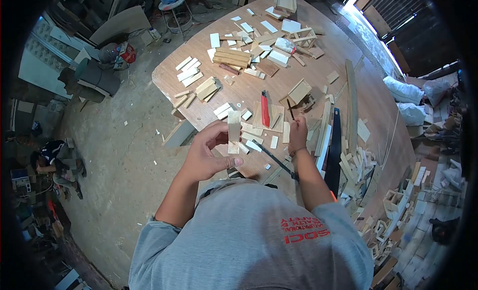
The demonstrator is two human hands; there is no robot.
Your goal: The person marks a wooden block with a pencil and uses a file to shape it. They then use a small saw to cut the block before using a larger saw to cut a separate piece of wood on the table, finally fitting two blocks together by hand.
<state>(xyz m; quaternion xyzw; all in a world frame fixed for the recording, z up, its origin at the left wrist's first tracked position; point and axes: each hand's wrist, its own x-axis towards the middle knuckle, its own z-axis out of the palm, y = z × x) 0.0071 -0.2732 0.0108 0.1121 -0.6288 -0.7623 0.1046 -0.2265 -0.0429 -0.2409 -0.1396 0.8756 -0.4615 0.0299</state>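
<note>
Between the thumb and fingers of my left hand (206, 153) is a small pale wood block (234, 133), held upright above the table's near edge. My right hand (298, 134) is closed around a thin dark stick-like tool (291, 110), its tip pointing away from me. Between the hands, a red-handled cutter (265, 109) lies on a square wood piece (275, 115). A black strip-like tool (274, 158) lies slanted near the table edge, close to my right wrist. Small wood blocks (253, 129) are scattered around my left fingertips.
On the wooden table (174, 66) lie stacked planks (231, 57), white pieces (269, 26) and a small wooden box (298, 93). Long strips (351, 105) and offcuts are at the right. Another person (57, 160) sits at the far left. A stool (172, 6) stands behind.
</note>
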